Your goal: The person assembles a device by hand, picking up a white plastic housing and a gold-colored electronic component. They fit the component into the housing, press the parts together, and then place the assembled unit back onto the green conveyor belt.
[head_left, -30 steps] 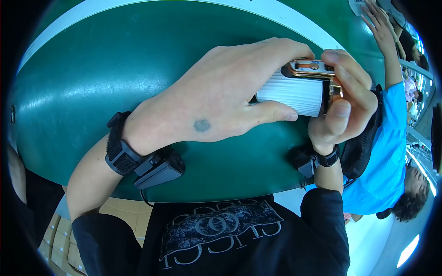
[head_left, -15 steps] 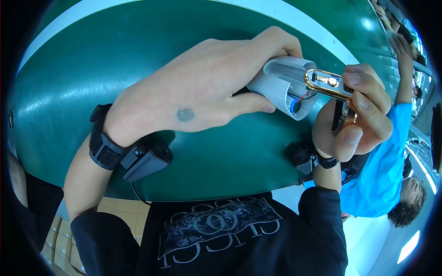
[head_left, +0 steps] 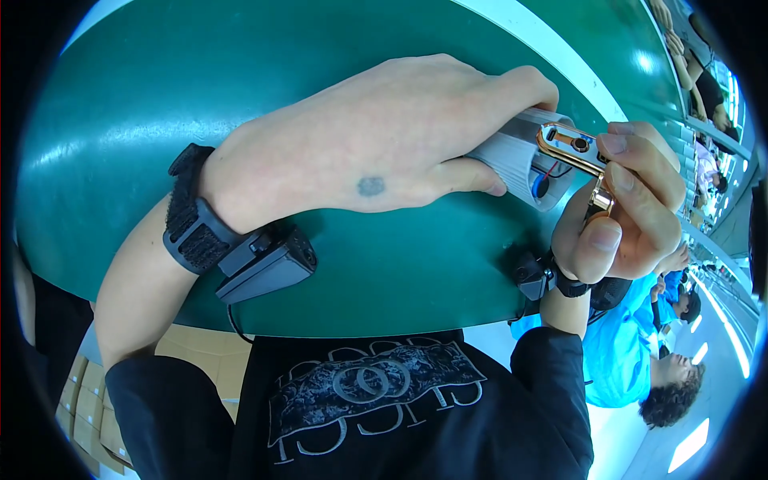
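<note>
My left hand (head_left: 400,136) reaches across the table, its fingers closed around a white ribbed plastic housing (head_left: 512,158). The open end of the housing faces right. Inside that end a blue round part (head_left: 541,187) shows, along with thin red and dark wires. Just beside the opening, my right hand (head_left: 636,200) pinches a gold-rimmed metal piece (head_left: 588,158) with a slot and a small round button on its face. This piece overlaps the housing's edge in view; I cannot tell whether the two touch. My right fingers hide part of it.
A green table (head_left: 384,272) with a white stripe (head_left: 552,48) along its far side lies under my hands. Dark wrist-worn devices with cables sit on both wrists. At the right is a person in blue (head_left: 620,360). Cardboard boxes (head_left: 88,408) stand at lower left.
My left hand has moved right with the white housing, closer to my right hand. The metal piece has tilted slightly. The person in blue appears lower and more to the left in the view.
</note>
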Demonstrator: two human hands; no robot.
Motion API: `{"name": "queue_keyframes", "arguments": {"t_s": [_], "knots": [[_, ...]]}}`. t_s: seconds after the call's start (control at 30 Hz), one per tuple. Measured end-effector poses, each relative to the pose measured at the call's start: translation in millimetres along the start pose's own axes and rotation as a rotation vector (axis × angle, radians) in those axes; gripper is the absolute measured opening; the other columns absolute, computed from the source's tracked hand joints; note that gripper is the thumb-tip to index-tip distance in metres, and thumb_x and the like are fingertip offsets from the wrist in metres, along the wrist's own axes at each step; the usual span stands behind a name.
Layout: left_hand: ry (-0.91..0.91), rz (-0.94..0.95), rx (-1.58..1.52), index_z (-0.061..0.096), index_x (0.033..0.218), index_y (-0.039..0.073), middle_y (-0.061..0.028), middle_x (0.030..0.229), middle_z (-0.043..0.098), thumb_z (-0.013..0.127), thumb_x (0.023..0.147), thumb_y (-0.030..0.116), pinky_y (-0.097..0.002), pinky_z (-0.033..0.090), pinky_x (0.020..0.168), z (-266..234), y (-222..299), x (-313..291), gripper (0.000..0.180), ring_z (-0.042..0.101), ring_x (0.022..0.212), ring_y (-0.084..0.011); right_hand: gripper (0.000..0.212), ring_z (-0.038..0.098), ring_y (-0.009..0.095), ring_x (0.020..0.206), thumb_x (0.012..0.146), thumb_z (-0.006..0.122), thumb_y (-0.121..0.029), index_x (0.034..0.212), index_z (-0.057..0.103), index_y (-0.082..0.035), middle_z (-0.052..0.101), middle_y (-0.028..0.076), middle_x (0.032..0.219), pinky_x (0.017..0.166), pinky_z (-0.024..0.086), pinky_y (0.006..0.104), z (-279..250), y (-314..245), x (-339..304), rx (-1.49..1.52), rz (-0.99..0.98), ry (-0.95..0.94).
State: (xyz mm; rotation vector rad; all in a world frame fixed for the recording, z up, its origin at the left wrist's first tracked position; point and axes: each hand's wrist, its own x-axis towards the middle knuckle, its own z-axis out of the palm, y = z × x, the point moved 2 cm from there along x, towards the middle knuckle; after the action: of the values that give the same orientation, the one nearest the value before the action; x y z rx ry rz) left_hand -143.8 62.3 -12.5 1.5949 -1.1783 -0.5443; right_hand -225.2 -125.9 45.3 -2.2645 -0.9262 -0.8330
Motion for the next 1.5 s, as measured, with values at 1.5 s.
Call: {"name": "queue_keyframes", "arguments": {"t_s": [1.5], "knots": [[0.035, 0.273, -0.098, 0.049, 0.099, -0.007, -0.0205, 0.083, 0.055, 0.062, 0.091, 0.012, -0.0427, 0.045, 0.072, -6.1, -6.2, 18.2, 0.025, 0.057, 0.081, -0.0375, 0.036, 0.072, 0.034, 0.095, 0.105, 0.053, -0.026, 0.109, 0.059, 0.01, 0.068, 0.028, 0.106, 0.08, 0.063, 0.0403, -17.3, -8.6, 19.7, -0.187, 0.005, -0.261]]}}
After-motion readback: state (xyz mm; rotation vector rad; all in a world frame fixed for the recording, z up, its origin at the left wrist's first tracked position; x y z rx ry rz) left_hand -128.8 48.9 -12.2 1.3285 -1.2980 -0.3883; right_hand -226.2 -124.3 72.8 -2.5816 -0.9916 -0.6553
